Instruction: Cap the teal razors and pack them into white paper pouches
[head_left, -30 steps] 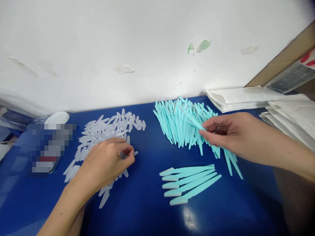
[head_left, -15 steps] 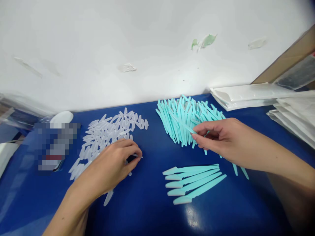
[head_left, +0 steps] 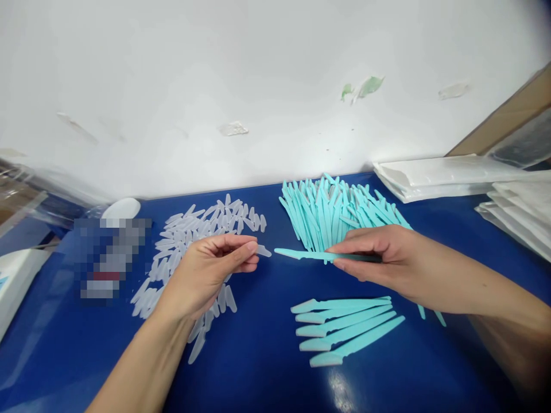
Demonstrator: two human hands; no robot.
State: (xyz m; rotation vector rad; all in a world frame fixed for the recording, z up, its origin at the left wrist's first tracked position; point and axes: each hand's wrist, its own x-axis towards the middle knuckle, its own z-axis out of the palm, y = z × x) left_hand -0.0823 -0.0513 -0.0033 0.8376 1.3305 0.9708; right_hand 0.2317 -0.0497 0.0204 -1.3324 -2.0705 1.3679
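Between the thumb and fingers of my left hand [head_left: 210, 272] is a small translucent blade cap [head_left: 264, 250], its end sticking out to the right. My right hand [head_left: 390, 252] pinches a turquoise eyebrow razor [head_left: 307, 255] by the handle, blade end towards the cap. A narrow gap separates cap and razor. Behind and under my left hand spreads a heap of loose caps [head_left: 183, 236]. A thick pile of turquoise razors [head_left: 316, 215] lies behind my right hand, which hides part of it. Nearer to me, several razors [head_left: 348, 331] are fanned in a row, heads to the left.
Everything lies on a blue tabletop [head_left: 249, 361] against a white wall [head_left: 258, 69]. White plastic bags [head_left: 451, 172] are stacked at the back right, by a cardboard box [head_left: 508, 109]. At the left are a white round object [head_left: 121, 209] and a blurred-out item [head_left: 114, 258].
My left hand has lifted from the heap with a cap and turned. My right hand has drawn a razor away from the pile and levelled it, pointing left. The view has shifted slightly.
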